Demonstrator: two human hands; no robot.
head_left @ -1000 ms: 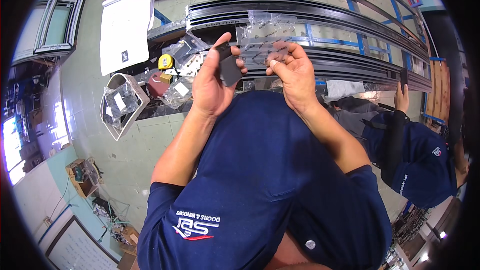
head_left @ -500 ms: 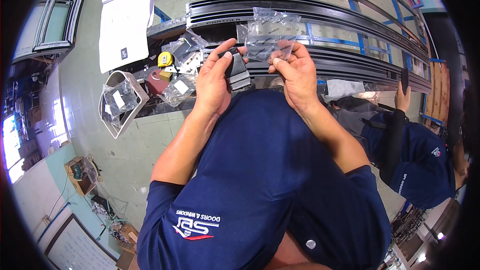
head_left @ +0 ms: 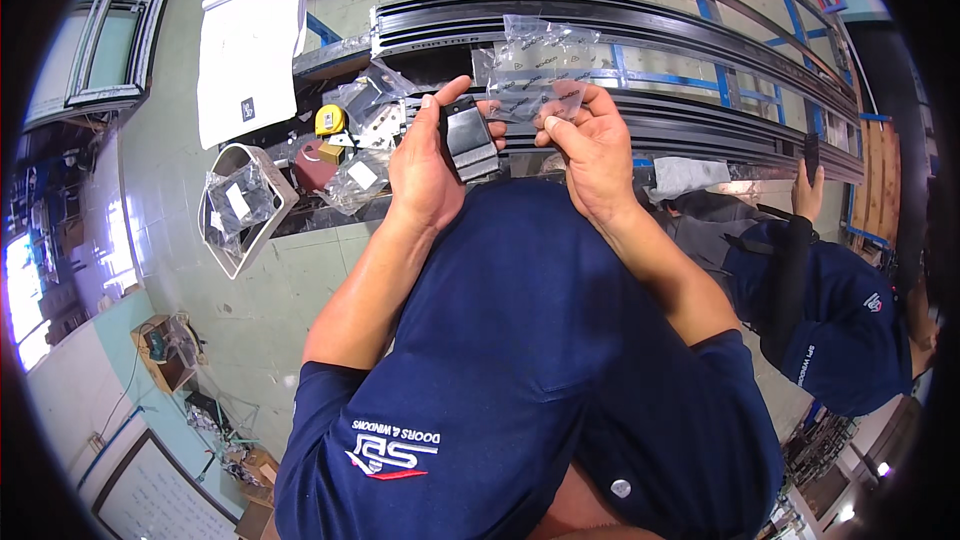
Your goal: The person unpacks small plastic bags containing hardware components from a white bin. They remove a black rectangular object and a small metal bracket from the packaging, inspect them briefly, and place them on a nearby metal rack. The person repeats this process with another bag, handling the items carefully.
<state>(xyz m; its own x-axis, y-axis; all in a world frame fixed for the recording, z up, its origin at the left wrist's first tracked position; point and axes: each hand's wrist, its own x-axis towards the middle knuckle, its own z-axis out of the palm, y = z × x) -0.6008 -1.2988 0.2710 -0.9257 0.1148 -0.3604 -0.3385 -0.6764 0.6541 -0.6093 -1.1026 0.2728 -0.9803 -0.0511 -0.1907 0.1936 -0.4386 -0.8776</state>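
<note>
The block (head_left: 469, 145), judged stiff and light, is cradled in the curled left hand (head_left: 425, 165); long edges should be gripped. The bag (head_left: 538, 62), likely slippery, is pinched by the right hand (head_left: 597, 152).

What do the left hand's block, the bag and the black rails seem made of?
Block: plastic or coated metal; its black satin sheen leaves it open. Bag: thin, glossy plastic film; crinkled and see-through. Rails: likely dark-coated metal; long, ribbed, with bright streaks.
</note>
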